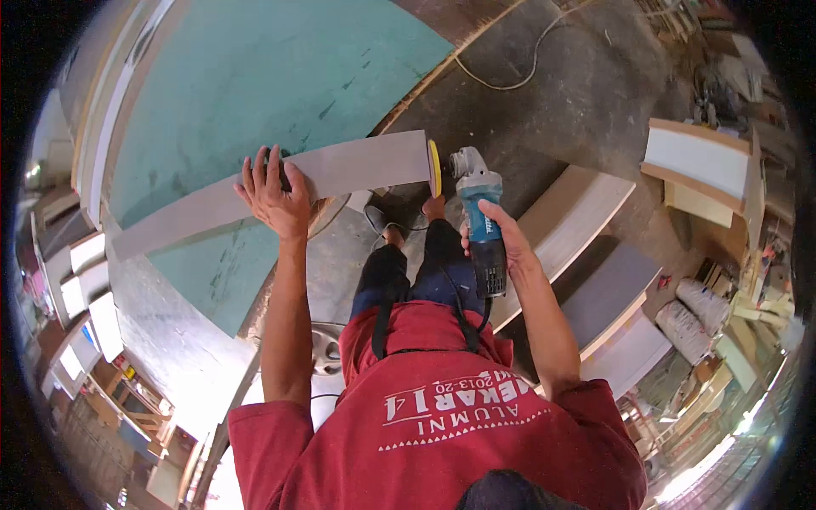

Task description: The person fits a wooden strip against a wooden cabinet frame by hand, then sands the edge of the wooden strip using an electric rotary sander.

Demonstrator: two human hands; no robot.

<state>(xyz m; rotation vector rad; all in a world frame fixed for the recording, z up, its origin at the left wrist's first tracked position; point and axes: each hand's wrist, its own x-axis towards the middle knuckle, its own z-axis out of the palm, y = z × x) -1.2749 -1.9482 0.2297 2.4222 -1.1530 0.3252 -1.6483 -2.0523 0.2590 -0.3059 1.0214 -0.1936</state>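
Left hand (279,200), fingers spread, rests on pale board (361,165); right hand (512,238) grips teal grinder (482,194), yellow disc (436,168) at board's right end, contact unclear.

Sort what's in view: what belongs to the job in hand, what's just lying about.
In use:
- grinder, gripped by the right hand
- yellow disc, at the board's end
- long board, under the left hand
- green tabletop, beneath the board

Apparently just lying about:
- white box-like piece
- panels on the right
- pale bundles
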